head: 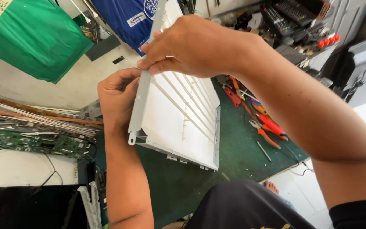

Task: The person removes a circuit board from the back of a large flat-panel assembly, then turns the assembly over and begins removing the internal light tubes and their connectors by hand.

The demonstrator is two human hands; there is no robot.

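A flat metal back panel (178, 123) with a white inner face and several thin white strips across it stands tilted on edge over the green mat (234, 157). My left hand (117, 95) grips its grey left rim from outside, about halfway up. Higher on the same rim, my right hand (191, 44) pinches the edge with thumb and fingers. The panel's lower edge rests near the mat, and its top end is hidden behind my right hand.
Red-handled pliers and screwdrivers (265, 127) lie on the mat to the right. Green circuit boards (34, 142) and long thin strips (34, 118) sit at left. A green cloth (30, 38) and blue cloth (128, 19) lie beyond. A dark screen panel (22, 208) is at bottom left.
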